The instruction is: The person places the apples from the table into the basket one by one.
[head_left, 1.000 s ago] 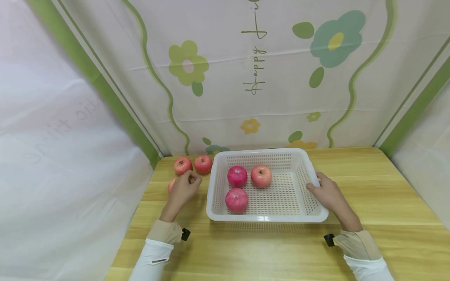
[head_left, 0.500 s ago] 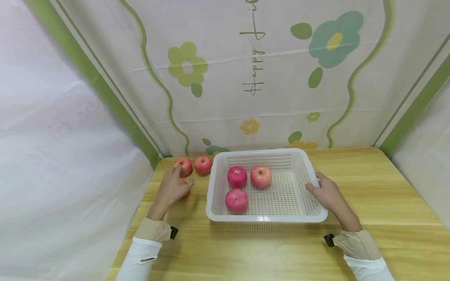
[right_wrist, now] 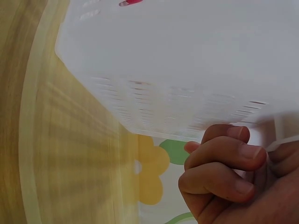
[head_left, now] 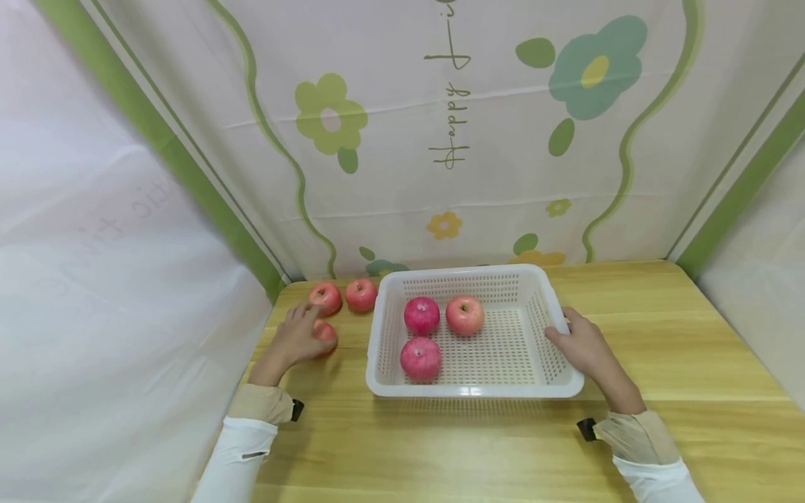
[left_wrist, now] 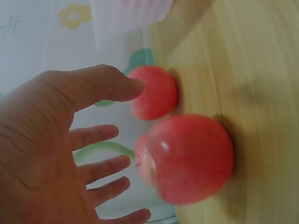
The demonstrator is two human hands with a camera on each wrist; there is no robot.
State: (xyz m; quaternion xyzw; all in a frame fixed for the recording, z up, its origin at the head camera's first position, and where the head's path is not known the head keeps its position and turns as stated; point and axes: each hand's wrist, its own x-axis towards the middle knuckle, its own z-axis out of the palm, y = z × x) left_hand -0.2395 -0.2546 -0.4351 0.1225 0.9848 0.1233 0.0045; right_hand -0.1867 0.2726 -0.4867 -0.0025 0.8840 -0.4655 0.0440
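Spread left hand (head_left: 295, 338) beside near apple (head_left: 325, 336), right hand (head_left: 586, 344) on white basket (head_left: 474, 391)

Holding left thumb and fingers apart at near apple; can't tell if touching. Pinching right end of white basket with right hand, thumb inside, fingers curled outside. On surface (head_left: 402, 447) left of white basket: near apple, with two loose apples (head_left: 361, 295) behind. Inside white basket: dark red apple (head_left: 422, 316) back left, pink apple (head_left: 421, 359) in front, paler apple (head_left: 465, 316) alongside.

You wear a white left sleeve (head_left: 233, 461), slit near its beige left cuff (head_left: 259, 403), and a white right sleeve (head_left: 657, 480) with a beige right cuff (head_left: 638, 436); small black blocks (head_left: 298, 409) jut from both cuffs.
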